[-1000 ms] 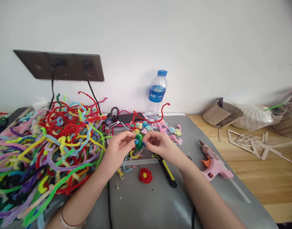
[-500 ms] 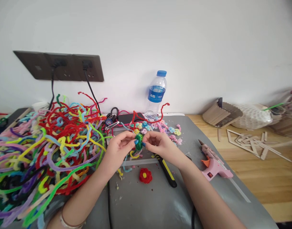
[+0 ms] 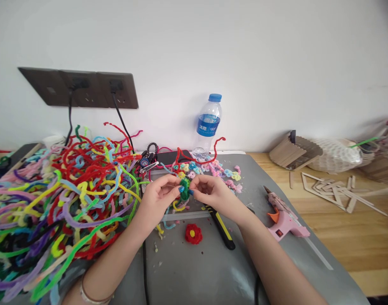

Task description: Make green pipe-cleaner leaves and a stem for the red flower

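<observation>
Between my two hands is a small bundle of green pipe cleaner (image 3: 184,194), dark green with a lighter green part. My left hand (image 3: 162,197) pinches it from the left with thumb and forefinger. From the right, my right hand (image 3: 209,192) pinches its other side, fingers curled. Below them on the grey mat lies a red pipe-cleaner flower (image 3: 193,234) with a yellow centre. A cutter-like tool with a black and yellow handle (image 3: 224,231) lies partly under my right hand; its head is mostly hidden.
A large heap of coloured pipe cleaners (image 3: 86,190) fills the left. Small pastel flowers (image 3: 213,167), a phone (image 3: 171,157) and a plastic bottle (image 3: 209,123) are at the back. A pink glue gun (image 3: 287,220) lies right, with wooden sticks (image 3: 336,192) beyond it.
The green bundle has turned slightly between my fingertips. Both hands stay in nearly the same place.
</observation>
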A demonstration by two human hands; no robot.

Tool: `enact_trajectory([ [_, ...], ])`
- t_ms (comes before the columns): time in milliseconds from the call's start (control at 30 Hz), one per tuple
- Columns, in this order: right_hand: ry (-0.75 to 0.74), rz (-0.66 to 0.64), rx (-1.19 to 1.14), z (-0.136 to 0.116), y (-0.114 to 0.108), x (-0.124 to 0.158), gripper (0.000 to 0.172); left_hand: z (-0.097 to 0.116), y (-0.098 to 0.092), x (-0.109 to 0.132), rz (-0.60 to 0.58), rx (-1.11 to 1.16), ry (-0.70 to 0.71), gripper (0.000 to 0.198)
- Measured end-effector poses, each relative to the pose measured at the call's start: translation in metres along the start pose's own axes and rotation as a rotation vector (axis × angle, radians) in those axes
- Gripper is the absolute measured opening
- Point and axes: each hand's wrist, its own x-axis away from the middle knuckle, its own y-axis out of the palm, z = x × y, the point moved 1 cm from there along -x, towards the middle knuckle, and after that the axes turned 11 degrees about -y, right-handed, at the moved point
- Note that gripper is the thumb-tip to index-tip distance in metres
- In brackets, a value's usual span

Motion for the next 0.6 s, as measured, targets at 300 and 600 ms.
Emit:
enact_trajectory([
  [300,0.009,-0.002,0.002,-0.0018,0.0000,-0.0003,0.012,0.0019,0.0012,0.0005,0.000,0.013,-0.015,0.011],
  [600,0.011,-0.008,0.010,-0.0023,-0.0005,0.0002,0.012,0.0010,0.0003,0.0008,-0.002,-0.004,-0.019,0.014],
])
